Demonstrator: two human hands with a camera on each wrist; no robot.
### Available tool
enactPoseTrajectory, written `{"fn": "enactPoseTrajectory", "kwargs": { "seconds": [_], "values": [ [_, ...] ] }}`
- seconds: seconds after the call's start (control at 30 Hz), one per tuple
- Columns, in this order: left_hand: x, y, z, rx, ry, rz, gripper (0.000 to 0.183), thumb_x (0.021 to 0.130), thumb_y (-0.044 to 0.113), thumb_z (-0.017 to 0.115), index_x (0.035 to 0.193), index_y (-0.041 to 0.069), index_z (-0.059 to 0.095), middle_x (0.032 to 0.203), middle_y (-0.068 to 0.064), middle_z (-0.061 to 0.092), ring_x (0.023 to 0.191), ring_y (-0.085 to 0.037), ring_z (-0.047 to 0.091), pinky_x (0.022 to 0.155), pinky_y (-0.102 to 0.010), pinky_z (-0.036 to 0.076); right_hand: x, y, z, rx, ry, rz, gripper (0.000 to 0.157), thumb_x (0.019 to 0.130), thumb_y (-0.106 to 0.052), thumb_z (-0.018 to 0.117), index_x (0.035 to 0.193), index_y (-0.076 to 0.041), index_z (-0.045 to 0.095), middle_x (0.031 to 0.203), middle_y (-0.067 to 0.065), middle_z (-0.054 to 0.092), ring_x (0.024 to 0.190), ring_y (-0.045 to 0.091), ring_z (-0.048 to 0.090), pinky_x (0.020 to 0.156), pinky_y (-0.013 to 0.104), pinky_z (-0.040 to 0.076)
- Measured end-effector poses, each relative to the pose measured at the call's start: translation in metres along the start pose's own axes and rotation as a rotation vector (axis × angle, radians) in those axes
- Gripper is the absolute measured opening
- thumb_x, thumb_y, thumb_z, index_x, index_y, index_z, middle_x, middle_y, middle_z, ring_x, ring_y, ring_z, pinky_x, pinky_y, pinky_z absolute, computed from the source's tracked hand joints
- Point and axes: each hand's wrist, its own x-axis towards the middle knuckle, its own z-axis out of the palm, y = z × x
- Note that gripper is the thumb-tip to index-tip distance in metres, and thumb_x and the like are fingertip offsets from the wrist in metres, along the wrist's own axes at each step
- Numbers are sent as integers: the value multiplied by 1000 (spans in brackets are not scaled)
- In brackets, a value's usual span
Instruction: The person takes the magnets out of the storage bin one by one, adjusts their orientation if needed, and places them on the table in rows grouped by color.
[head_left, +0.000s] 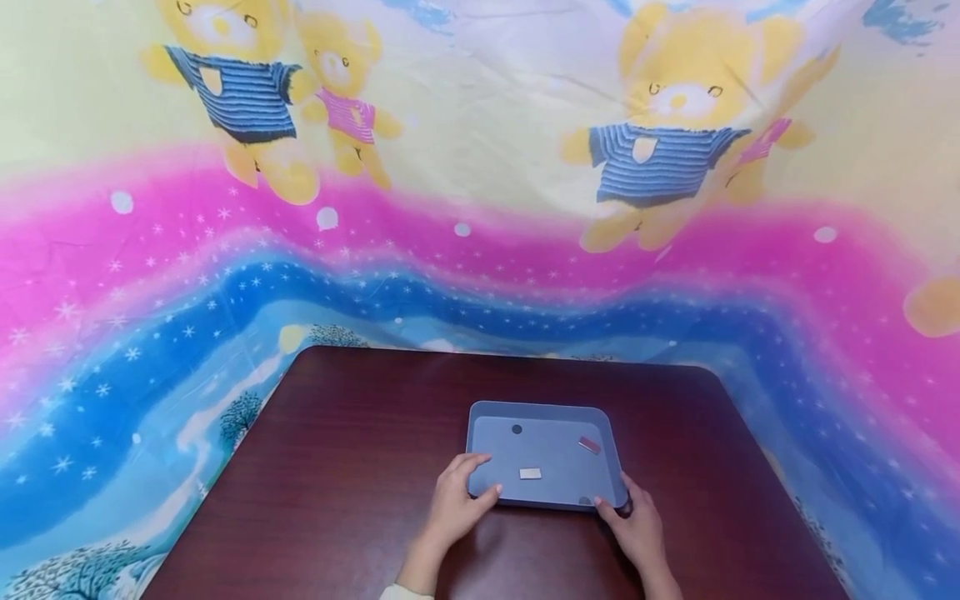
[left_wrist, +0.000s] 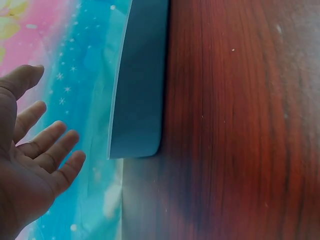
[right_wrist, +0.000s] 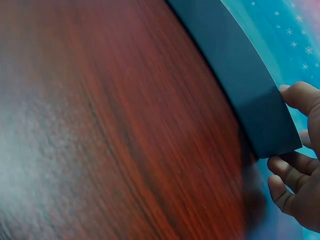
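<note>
A shallow blue-grey tray [head_left: 555, 446] rests on a dark wooden table. On its floor lie a small dark disc [head_left: 517, 429] at the far left, a reddish rectangular piece [head_left: 588, 445] on the right and a whitish rectangular piece [head_left: 530, 473] near the middle. Another dark disc [head_left: 585, 501] shows partly at the front right. My left hand [head_left: 456, 497] is spread at the front left corner; the left wrist view shows its fingers [left_wrist: 52, 137] apart from the tray wall. My right hand [head_left: 636, 518] grips the front right corner, thumb at the rim, fingers bent around the side.
The brown table [head_left: 337, 467] extends around the tray, with rounded far corners. Behind it and along its sides hangs a colourful cloth [head_left: 465, 167] printed with bears and snowflakes.
</note>
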Motion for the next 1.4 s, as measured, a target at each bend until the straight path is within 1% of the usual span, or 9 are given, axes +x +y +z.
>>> {"fn": "enactPoseTrajectory", "kwargs": {
  "seconds": [0.1, 0.2, 0.37, 0.53, 0.67, 0.77, 1.0, 1.23, 1.4],
  "values": [
    [5, -2, 5, -13, 4, 25, 45, 73, 20, 77, 114, 9, 65, 110, -3, 61, 97, -21, 59, 80, -37, 48, 1, -1, -1, -2, -22, 15, 73, 78, -30, 74, 134, 6, 43, 101, 21, 52, 77, 23, 50, 65, 35, 39],
    [10, -3, 9, -27, -7, 17, 46, 73, 21, 77, 115, 9, 64, 109, -3, 61, 94, -22, 60, 77, -37, 48, 1, -1, -3, 3, -38, 34, 74, 79, -31, 74, 135, 5, 42, 97, 18, 52, 75, 22, 49, 65, 34, 39],
    [16, -8, 16, -43, -58, -32, 49, 74, 25, 77, 119, 12, 62, 112, -2, 59, 97, -23, 58, 79, -38, 47, -2, 0, -3, 26, -43, 61, 74, 79, -33, 74, 135, 2, 43, 95, 16, 53, 75, 20, 51, 66, 34, 40],
    [24, -12, 24, -29, -115, -37, 50, 73, 25, 78, 118, 11, 63, 115, -2, 58, 104, -23, 55, 85, -39, 45, -3, 0, -3, 43, -45, 77, 74, 78, -33, 75, 135, 2, 44, 92, 14, 54, 73, 18, 52, 64, 32, 41],
    [29, -13, 29, 12, -170, -39, 47, 72, 26, 79, 115, 11, 66, 113, -1, 57, 105, -21, 53, 84, -38, 45, -1, 0, -5, 39, -59, 94, 75, 77, -35, 76, 135, 1, 44, 89, 11, 57, 72, 16, 53, 60, 29, 41],
    [34, -14, 33, 55, -202, -47, 47, 71, 28, 79, 114, 13, 67, 113, -2, 57, 104, -21, 52, 83, -37, 45, 2, 0, -8, 37, -83, 113, 78, 75, -38, 76, 135, 0, 44, 84, 8, 59, 70, 15, 53, 57, 28, 41],
    [41, -19, 46, 153, -270, -62, 45, 71, 31, 79, 111, 14, 68, 115, -5, 56, 107, -25, 50, 86, -42, 43, 4, -1, -13, 13, -110, 135, 82, 71, -44, 78, 135, -2, 46, 68, 1, 57, 61, 14, 51, 54, 28, 39],
    [42, -24, 60, 322, -336, -56, 50, 69, 37, 79, 114, 18, 68, 117, -11, 55, 107, -29, 48, 86, -45, 40, 4, -1, -15, 34, -122, 168, 82, 72, -42, 77, 136, -3, 45, 71, 3, 60, 62, 14, 53, 53, 29, 40],
    [41, -26, 66, 407, -391, -89, 53, 67, 42, 79, 114, 20, 68, 112, -11, 54, 101, -28, 47, 81, -44, 41, 3, -2, -15, 68, -134, 183, 81, 72, -41, 78, 136, -3, 45, 71, 4, 62, 61, 14, 55, 53, 29, 41]
  ]
}}
